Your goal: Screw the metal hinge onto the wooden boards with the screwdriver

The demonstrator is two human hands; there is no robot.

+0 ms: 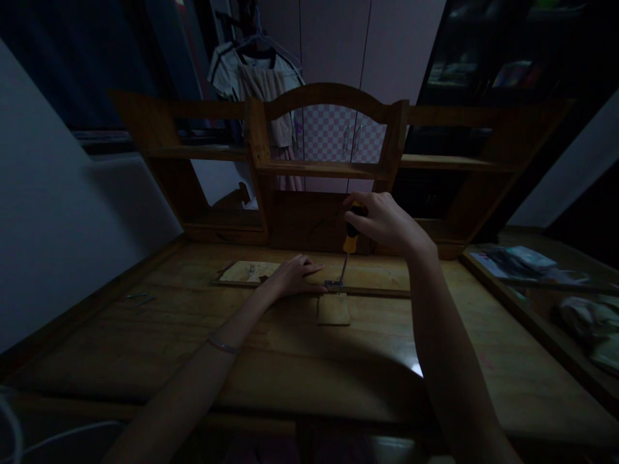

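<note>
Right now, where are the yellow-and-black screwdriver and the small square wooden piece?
Yellow-and-black screwdriver (pixel 350 244): head camera view, the handle's yellow lower end.
Small square wooden piece (pixel 333 310): head camera view, middle of its upper face.

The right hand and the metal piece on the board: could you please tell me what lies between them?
The head view shows a screwdriver there, its handle in the right hand, its shaft leading down to the metal piece.

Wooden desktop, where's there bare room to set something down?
The desktop looks bare between the left forearm and right forearm, nearer than the small wooden piece, and from the right forearm to the right wooden rim. Crowded: the long board, under the left hand, right hand and screwdriver.
</note>
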